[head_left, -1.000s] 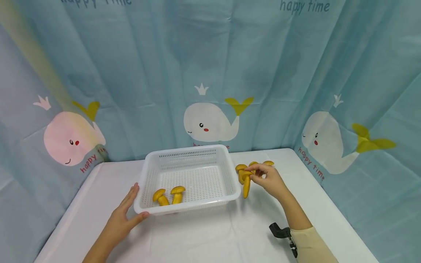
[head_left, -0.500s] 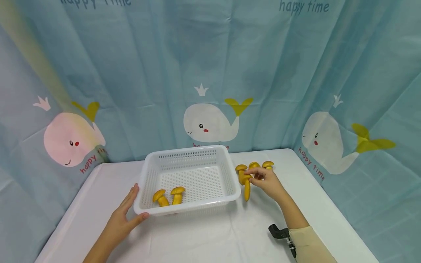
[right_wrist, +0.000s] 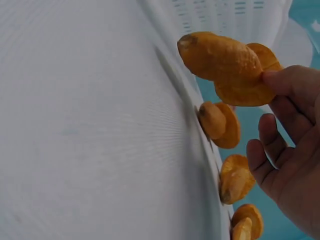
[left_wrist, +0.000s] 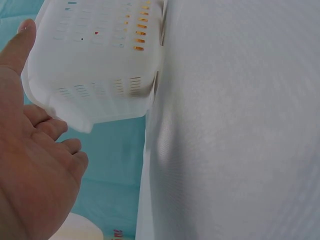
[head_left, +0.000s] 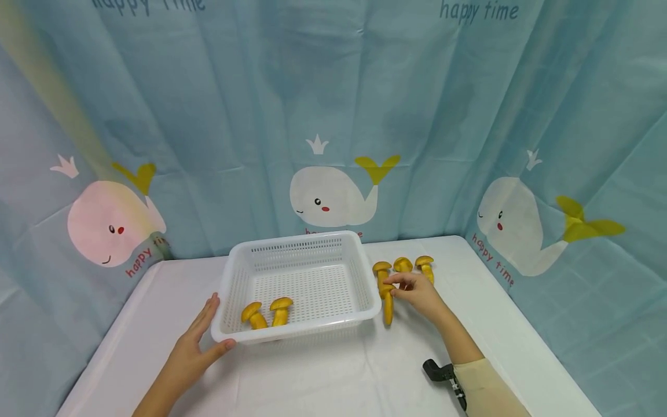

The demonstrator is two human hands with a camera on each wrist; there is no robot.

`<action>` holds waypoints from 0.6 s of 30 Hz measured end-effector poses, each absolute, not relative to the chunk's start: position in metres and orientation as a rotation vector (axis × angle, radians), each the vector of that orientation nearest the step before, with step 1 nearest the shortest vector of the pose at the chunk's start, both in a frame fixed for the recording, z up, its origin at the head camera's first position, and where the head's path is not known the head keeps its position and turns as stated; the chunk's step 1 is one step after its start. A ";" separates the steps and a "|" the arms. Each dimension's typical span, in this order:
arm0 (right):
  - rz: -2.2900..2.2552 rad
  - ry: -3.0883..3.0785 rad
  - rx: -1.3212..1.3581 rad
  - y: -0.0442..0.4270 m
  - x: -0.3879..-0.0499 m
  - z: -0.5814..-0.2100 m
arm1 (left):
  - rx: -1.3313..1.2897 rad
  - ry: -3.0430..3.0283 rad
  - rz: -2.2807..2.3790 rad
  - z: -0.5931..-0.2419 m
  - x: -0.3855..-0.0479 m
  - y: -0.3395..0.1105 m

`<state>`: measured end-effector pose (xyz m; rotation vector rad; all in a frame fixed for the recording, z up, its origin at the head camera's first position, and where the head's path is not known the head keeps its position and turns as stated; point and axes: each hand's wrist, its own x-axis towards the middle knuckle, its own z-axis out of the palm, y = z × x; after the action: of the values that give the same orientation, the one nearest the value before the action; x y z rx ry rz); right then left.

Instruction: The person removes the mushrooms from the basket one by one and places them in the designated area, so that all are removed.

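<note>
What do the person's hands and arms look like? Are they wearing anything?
The left hand and right hand wear no gloves. A plain beige sleeve covers part of the right arm, and a bent black gadget with pale marks sits beside the sleeve. No sleeve shows on the left arm.

A whale-print blue curtain [head_left: 234,116] hangs behind a white table [head_left: 312,376].
A pinkish whale [head_left: 99,217] at the left, a white whale [head_left: 341,194] in the middle and another whale [head_left: 513,223] at the right have yellow-green tails, with red lettering [head_left: 492,260] below; grey-blue "happy time" print [head_left: 479,11] marks upper left and upper right.
</note>
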<state>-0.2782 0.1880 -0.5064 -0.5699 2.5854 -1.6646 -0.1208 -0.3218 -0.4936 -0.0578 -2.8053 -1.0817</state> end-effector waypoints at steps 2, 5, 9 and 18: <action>-1.658 2.595 -0.571 0.186 -0.278 -0.508 | -0.060 -2.799 -1.083 -0.494 -0.121 -0.322; -1.645 2.593 -0.556 0.185 -0.277 -0.510 | -0.062 -2.797 -1.082 -0.495 -0.121 -0.322; -1.630 2.588 -0.509 0.184 -0.278 -0.514 | -0.078 -2.785 -1.095 -0.494 -0.121 -0.322; -1.641 2.579 -0.487 0.185 -0.280 -0.522 | -0.080 -2.786 -1.101 -0.492 -0.120 -0.321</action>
<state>-0.2801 0.1845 -0.5220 -0.4868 2.5791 -1.6407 -0.1198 -0.3213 -0.4920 -0.0796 -2.7860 -1.1006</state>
